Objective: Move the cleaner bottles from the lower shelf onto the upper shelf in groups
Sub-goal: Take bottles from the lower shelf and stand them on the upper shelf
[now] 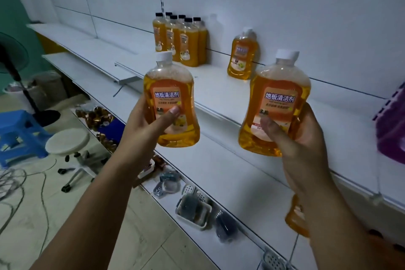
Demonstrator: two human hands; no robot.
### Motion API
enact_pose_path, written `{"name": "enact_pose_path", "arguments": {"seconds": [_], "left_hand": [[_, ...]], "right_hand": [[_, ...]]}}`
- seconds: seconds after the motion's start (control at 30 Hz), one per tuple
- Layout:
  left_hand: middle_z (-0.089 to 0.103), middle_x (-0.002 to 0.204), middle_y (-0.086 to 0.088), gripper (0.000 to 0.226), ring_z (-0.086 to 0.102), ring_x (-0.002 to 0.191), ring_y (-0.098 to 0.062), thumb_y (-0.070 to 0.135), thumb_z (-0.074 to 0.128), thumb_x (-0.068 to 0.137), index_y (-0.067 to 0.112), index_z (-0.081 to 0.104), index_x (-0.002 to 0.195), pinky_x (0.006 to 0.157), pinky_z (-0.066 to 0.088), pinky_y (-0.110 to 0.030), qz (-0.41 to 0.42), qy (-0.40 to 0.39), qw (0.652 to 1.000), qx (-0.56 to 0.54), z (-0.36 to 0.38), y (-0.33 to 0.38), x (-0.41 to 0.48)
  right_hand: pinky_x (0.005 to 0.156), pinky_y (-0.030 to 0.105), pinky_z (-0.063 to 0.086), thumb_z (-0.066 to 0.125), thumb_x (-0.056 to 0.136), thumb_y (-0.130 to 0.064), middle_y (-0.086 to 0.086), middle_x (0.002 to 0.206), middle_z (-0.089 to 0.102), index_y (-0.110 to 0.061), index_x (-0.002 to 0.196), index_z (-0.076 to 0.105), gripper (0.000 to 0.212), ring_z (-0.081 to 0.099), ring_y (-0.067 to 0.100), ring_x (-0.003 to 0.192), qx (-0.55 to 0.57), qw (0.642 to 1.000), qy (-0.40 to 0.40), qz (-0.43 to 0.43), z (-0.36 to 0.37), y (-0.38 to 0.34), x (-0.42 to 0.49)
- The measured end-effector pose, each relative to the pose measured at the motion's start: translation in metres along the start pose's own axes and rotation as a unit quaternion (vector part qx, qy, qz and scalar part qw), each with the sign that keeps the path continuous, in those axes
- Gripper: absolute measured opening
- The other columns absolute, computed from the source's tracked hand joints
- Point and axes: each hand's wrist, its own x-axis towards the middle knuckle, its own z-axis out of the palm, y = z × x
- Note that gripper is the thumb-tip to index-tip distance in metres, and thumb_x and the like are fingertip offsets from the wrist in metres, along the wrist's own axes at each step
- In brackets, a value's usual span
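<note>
- Head view: the left hand (149,125) is gripping the first floor-cleaner bottle (171,98), thumb across its label, upright in front of the upper shelf (219,94)
- The right hand (300,138) is gripping the second floor-cleaner bottle (276,103) likewise, well apart from the first
- A third cleaner bottle (242,55) is standing on the upper shelf, near a cluster of black-capped bottles (182,41)
- A fourth orange bottle (295,219) is showing partly behind the right forearm

Blurred orange bottle (295,221) behind right forearm (341,226)

Dim, cool, even lighting. Wide-angle bending toward frame edges. Motion blur on right hand (306,138), lower right.
</note>
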Motion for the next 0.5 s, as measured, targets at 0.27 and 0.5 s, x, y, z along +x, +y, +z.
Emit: {"name": "enact_pose_path", "arguments": {"seconds": [0.27,0.5], "left_hand": [[0.073,0.127,0.000,0.061,0.071,0.119,-0.023,0.030,0.080,0.088,0.021,0.053,0.142,0.102,0.057,-0.052,0.029,-0.053,0.998,0.015,0.011,-0.004,0.120],[0.075,0.121,0.006,0.055,0.072,0.116,-0.019,0.025,0.076,0.085,0.029,0.055,0.135,0.092,0.062,-0.037,0.077,-0.142,0.987,0.014,0.033,-0.001,0.210]], "right_hand": [[0.095,0.048,0.060,0.083,0.067,-0.049,-0.010,0.117,0.076,-0.032,0.124,0.062,0.063,0.075,0.011,0.106,-0.039,0.997,0.060,-0.002,0.012,0.004,0.088],[0.101,0.051,0.057,0.084,0.039,-0.085,-0.012,0.127,0.073,-0.035,0.130,0.060,0.106,0.071,0.017,0.116,-0.106,0.985,0.136,0.007,0.001,0.007,0.134]]}}
